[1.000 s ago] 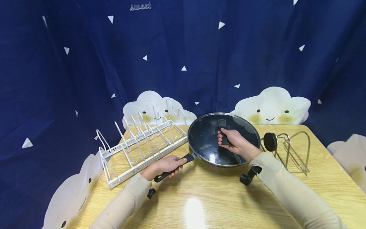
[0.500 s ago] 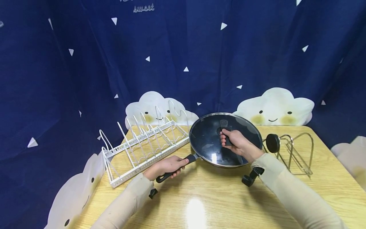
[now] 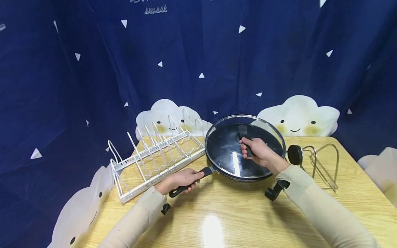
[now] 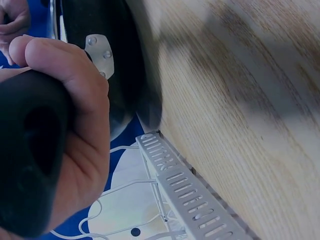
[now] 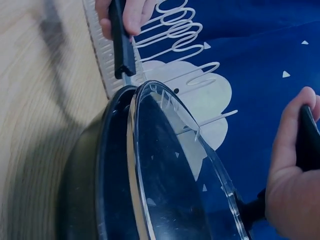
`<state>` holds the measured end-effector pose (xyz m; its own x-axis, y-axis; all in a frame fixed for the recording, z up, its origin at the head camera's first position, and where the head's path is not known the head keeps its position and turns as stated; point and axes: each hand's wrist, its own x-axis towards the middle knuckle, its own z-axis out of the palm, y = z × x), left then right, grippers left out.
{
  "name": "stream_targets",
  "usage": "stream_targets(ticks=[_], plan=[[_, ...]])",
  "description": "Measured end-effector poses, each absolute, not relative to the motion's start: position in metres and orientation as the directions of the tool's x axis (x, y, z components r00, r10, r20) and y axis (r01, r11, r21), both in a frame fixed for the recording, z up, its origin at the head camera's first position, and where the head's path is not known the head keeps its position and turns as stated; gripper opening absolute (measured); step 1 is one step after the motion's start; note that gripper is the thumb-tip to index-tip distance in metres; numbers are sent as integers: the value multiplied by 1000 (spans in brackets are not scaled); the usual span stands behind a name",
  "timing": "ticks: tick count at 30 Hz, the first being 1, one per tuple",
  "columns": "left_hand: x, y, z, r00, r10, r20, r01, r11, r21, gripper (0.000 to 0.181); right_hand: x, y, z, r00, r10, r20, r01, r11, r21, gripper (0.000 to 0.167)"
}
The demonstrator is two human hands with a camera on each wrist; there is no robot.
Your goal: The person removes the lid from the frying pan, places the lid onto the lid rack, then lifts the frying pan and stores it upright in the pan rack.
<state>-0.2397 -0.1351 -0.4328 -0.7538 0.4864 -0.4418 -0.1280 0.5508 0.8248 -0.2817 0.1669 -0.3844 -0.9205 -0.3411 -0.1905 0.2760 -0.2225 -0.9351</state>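
Observation:
A black pan [image 5: 82,175] is near the table's middle, its long black handle [image 3: 178,190] pointing to the front left. The left hand [image 3: 183,179] grips that handle, fingers curled round it, also seen close up in the left wrist view [image 4: 75,120]. By its black knob, the right hand [image 3: 258,153] holds the glass lid [image 3: 220,162] with curled fingers. In the right wrist view the lid [image 5: 170,170] stands apart from the pan's rim along most of its edge, tilted, with a gap between them.
A white wire rack [image 3: 161,177] stands left of the pan, close to its rim. To the right is a metal wire stand [image 3: 314,162] with a round black piece [image 3: 295,154]. A dark blue curtain [image 3: 186,44] hangs behind the wooden table [image 3: 242,213].
The right hand has raised the lid off the pan, so the lid's far edge now shows clear glass above the pan. The left hand keeps its grip on the handle.

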Motion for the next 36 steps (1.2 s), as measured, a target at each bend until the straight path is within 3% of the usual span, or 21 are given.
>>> stream_targets(ticks=[13,21,29,36], plan=[[-241,-134,-428,-770,473,-427,-79,594,800,44,-267,165,-356,-915,-384,-123,208,-190,-959,24],[-251,-128,-402,-834,433,-342,160,782,602,38,-260,167,-334,-920,-387,-66,134,-151,-979,24],[-262,-116,-372,-840,408,-357,165,820,548,39,-254,180,-319,-927,-373,-42,115,-175,-978,27],[-263,-99,-348,-848,431,-309,248,837,488,34,-248,194,-309,-932,-362,-3,75,-186,-980,30]])
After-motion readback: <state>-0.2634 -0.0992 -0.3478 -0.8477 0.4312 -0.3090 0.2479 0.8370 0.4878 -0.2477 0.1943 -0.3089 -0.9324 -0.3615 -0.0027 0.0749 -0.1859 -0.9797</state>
